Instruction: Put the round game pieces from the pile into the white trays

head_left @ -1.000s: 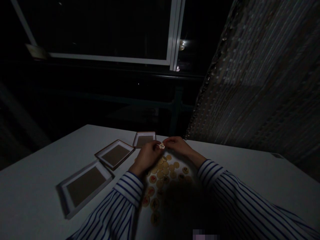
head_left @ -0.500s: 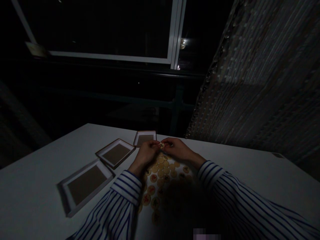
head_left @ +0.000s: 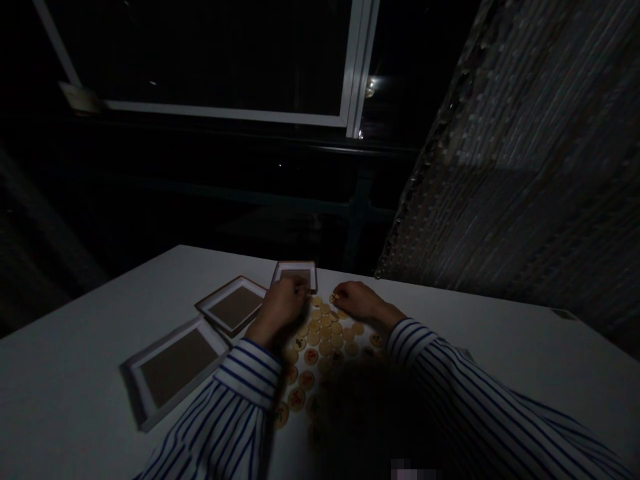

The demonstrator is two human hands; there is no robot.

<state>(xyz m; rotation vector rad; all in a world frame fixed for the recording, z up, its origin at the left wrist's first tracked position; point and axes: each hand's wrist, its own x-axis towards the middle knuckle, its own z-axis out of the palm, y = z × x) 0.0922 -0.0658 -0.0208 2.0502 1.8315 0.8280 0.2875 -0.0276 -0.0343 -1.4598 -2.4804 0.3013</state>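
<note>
Left hand [head_left: 280,308]: curled at mid-frame, fingertips at the near edge of the smallest tray [head_left: 295,274]; whether it pinches anything cannot be told in the dim light.
Right hand [head_left: 361,300]: fingers closed on one round piece [head_left: 335,297], held low just beyond the far end of the pile, as if set apart for sorting.
Pieces [head_left: 320,343]: pale discs with red or dark marks, spread flat between both wrists, faces up so they can be read.
Trays: three shallow ones in a row, lower left to centre, beside the left arm on the white bench [head_left: 75,393].
</note>
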